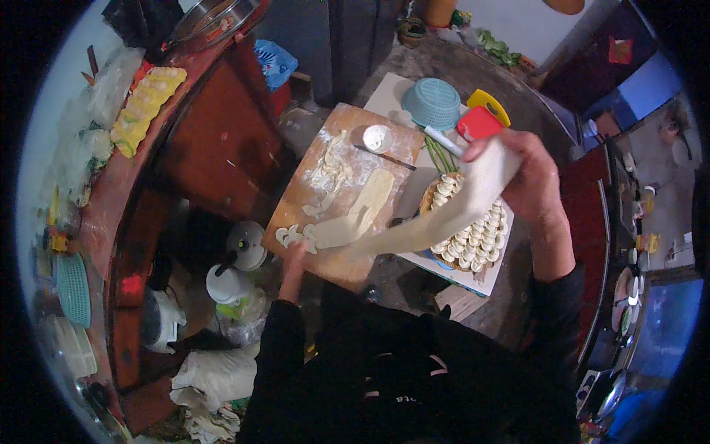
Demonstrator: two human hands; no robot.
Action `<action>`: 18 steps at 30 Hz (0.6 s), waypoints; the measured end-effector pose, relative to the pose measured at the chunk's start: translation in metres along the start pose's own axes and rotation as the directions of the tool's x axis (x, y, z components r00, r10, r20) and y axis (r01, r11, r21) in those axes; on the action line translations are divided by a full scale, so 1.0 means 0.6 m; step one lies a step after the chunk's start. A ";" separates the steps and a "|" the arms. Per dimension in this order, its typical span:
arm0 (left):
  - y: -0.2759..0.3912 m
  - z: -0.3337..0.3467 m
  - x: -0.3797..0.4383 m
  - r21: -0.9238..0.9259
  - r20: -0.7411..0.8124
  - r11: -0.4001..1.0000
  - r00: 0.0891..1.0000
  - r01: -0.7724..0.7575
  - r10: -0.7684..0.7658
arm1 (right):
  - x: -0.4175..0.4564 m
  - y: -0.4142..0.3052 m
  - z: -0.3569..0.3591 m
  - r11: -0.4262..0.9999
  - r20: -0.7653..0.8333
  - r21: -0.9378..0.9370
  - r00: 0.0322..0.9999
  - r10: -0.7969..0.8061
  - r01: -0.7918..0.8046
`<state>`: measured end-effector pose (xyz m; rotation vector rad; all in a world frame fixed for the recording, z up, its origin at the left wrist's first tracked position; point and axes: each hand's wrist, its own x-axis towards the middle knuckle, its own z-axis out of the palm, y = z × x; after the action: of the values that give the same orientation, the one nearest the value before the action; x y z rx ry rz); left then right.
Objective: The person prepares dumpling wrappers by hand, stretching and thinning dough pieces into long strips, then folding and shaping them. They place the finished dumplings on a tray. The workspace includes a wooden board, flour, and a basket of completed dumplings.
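My right hand (535, 172) is raised over the right side, its fingers closed on a long folded strip of dough (444, 222) that slopes down toward the board. My left hand (294, 263) is blurred at the near-left edge of the wooden board (338, 266), against small crescent-shaped dough pieces (288, 236). Whether it grips one of them is unclear. A flat dough sheet (360, 211) lies across the board. Behind it are dough scraps (330, 172) in loose flour, and a white bowl of flour (378, 139) with a dark thin stick (396, 161) beside it.
On a pale table right of the board, a round wicker tray (427, 202) carries rows of shaped dumplings (471, 241). Behind it sit a blue plastic basket (432, 102), green stalks (440, 155), a white handle (444, 140) and a red plastic item (478, 123). A wooden cabinet (222, 133) stands left.
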<state>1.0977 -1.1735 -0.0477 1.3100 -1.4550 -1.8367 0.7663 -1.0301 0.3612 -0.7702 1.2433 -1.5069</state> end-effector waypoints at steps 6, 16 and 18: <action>0.423 0.245 -0.104 -0.638 0.543 0.715 0.492 -0.286 0.680 | 0.043 -0.008 0.045 0.936 0.151 -0.350 0.988 0.022 0.033; 0.430 0.269 -0.122 0.056 0.826 0.951 0.549 -0.304 0.127 | 0.008 -0.105 -0.073 0.865 -0.272 -0.454 0.891 -0.362 0.213; 0.430 0.251 -0.125 0.215 0.843 0.907 0.538 -0.363 0.016 | 0.009 -0.099 -0.111 0.911 -0.375 -0.356 0.861 -0.345 0.210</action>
<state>0.9481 -1.1272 0.2176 0.2600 -2.4125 -2.2015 0.6867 -1.0149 0.3995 -0.8757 1.7904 -1.8144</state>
